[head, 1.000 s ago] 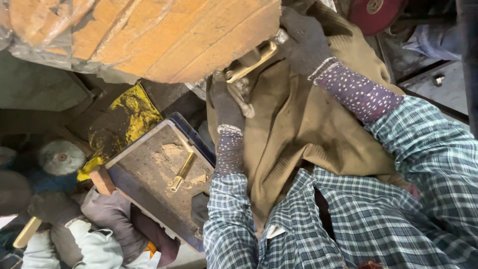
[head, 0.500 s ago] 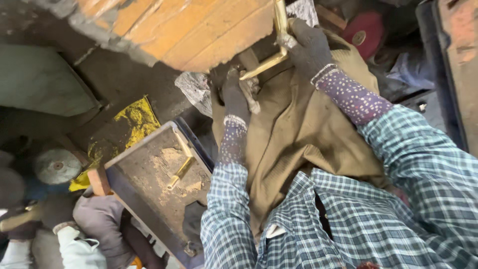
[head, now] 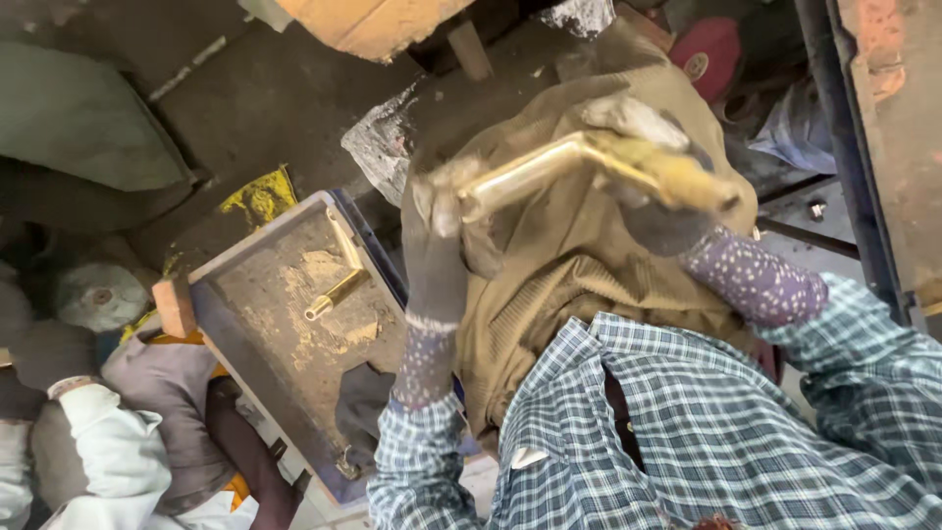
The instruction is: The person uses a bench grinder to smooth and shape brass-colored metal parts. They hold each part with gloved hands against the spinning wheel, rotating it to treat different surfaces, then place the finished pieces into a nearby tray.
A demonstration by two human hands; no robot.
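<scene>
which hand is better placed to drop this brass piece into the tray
Left. The left hand grips the near end of the bent brass piece and sits right beside the dusty tray. The right hand holds the far, bent end over the olive cloth, farther from the tray.

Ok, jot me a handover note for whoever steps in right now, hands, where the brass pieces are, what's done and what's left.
Left hand: gloved, gripping the near end of the bent brass rod.
Right hand: gloved, closed around the rod's far end, past the bend.
The rod is held in the air over the olive cloth on the lap, clear of the wooden block at the top.
A second brass piece lies in the dusty tray to the left, untouched by either hand.
Done: one piece in hand. Left: the piece in the tray waits.
A co-worker's sleeve is at lower left.
</scene>
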